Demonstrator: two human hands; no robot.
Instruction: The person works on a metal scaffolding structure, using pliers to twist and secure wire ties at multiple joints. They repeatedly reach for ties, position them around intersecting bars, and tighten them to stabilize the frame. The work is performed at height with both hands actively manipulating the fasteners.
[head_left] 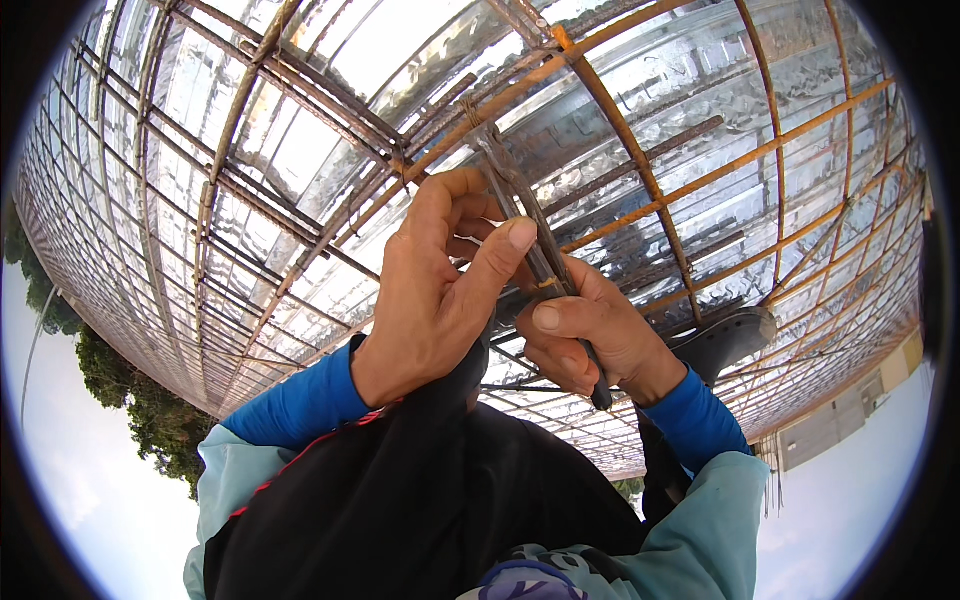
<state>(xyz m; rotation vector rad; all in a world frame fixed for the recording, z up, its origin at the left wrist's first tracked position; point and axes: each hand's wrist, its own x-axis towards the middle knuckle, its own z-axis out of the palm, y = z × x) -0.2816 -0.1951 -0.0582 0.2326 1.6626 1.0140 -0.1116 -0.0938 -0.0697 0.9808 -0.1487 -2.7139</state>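
Two hands: both closed on the pliers [530, 235] at frame centre.
Left hand [435, 290]: wrapped round the handles, thumb on top.
Right hand [590, 335]: gripping the lower handle.
Nose: at a rebar [600, 100] crossing, upper centre.
Advice: probably keep the nose square, twist steadily.
Room: bars crowd closely; shoe [725, 340] right.

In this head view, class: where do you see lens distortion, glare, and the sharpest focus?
Head view: the rebar grid bows toward the dark round rim; the shiny metal sheeting beneath it glares white at top; the left hand, right hand and pliers are sharp and evenly daylit.
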